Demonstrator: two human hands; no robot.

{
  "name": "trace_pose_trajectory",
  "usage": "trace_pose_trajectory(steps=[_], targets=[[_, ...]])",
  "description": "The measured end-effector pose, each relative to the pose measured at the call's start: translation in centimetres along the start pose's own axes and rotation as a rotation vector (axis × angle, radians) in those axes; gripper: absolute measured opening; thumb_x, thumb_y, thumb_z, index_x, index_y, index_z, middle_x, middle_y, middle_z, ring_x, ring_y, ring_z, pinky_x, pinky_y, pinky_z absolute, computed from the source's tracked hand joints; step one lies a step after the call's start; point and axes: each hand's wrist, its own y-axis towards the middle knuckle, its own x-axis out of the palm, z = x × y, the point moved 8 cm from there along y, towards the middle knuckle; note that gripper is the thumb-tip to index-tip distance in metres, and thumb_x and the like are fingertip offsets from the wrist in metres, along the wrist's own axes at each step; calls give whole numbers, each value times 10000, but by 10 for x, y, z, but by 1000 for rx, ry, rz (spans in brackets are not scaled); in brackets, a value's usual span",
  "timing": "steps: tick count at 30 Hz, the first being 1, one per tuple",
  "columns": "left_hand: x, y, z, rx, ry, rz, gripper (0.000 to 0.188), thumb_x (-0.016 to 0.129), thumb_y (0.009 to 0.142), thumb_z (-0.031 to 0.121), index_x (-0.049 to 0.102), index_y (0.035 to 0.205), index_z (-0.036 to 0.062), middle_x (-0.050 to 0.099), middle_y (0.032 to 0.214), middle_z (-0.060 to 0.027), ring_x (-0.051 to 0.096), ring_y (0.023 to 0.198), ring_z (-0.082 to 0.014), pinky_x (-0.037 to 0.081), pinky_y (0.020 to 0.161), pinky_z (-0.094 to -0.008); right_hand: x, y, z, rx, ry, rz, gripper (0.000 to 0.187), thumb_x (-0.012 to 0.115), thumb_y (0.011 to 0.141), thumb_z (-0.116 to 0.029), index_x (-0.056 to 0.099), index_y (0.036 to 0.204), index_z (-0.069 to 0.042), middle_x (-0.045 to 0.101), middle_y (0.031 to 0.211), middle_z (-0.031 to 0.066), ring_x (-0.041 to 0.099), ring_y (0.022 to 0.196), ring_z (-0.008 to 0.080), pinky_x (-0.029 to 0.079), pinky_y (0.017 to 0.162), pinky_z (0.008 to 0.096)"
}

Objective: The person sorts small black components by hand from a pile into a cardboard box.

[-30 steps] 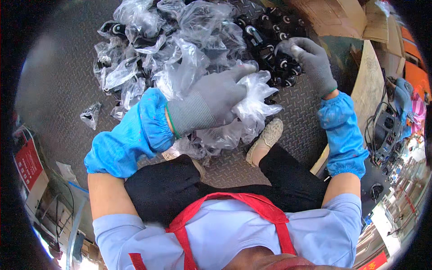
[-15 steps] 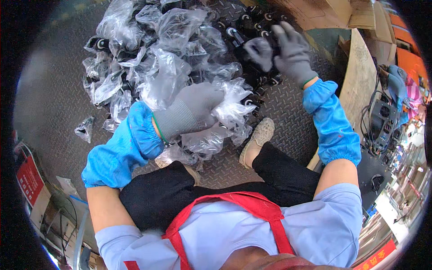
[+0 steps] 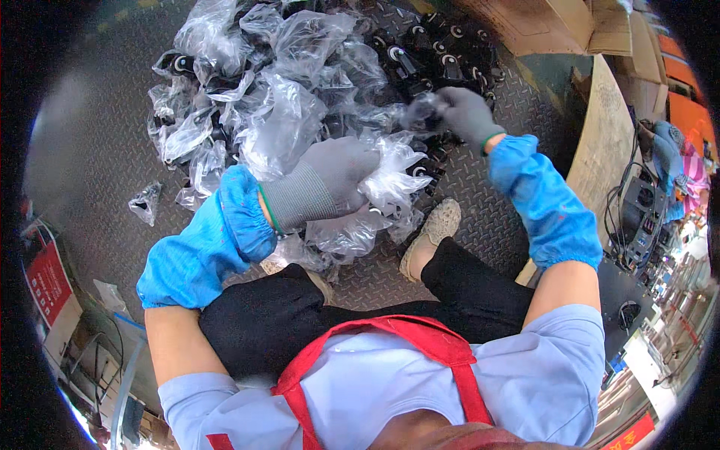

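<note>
My left hand (image 3: pixel 337 176), in a grey knit glove, is closed on a bunched clear plastic bag (image 3: pixel 394 169) in front of the pile. My right hand (image 3: pixel 465 116), gloved alike, has its fingers curled at the pile's right side. At those fingertips is a dark, see-through blur (image 3: pixel 424 114), too smeared to name. Clear plastic bags (image 3: pixel 281 124) heap up beyond my left hand, some with black parts inside. Bare black caster wheels (image 3: pixel 401 60) with pale hubs lie just beyond my right hand.
One small bag (image 3: pixel 145 202) lies apart at the left on the dark tread-plate floor (image 3: pixel 97 150). My shoe (image 3: pixel 435 232) stands close to the heap. Cardboard boxes (image 3: pixel 547 26) and a wooden board (image 3: pixel 604 124) border the right side; electrical gear (image 3: pixel 641 206) with cables sits beyond.
My right hand has drawn inward and nearer from over the casters, and its spread fingers have curled. My left hand keeps its grip on the bag, nearly unmoved.
</note>
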Motion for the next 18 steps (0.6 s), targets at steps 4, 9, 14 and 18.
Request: trace_pose_trajectory(steps=[4,9,14,18], targets=[[-2,-4,0,-41,16,-9,256,665,645,168,575,864,71,605,876,-128,594,909,-351,503,747,-456,-73,-12,2,-137,311,186,231,637,818,-229,674,991,-80,660,940,147,633,881,324,498,780,368],[-4,-2,8,-10,9,-29,255,668,650,174,576,867,79,601,889,-126,593,910,-349,502,755,-449,-54,-53,-10,-365,102,61,207,655,815,-174,648,970,-36,651,937,130,628,887,258,490,804,339],[0,-4,5,-32,46,-31,268,685,644,182,570,866,84,598,900,-118,590,919,-342,501,759,-444,-67,-25,13,-69,-113,87,464,707,795,-389,632,1097,-45,622,1013,176,614,961,333,485,849,400],[2,-3,10,-16,19,-6,277,695,634,179,561,856,81,591,889,-106,587,927,-330,503,753,-436,-53,3,-4,-80,-293,-28,585,696,759,-403,519,1224,-95,552,1187,207,558,1107,391,479,907,455]])
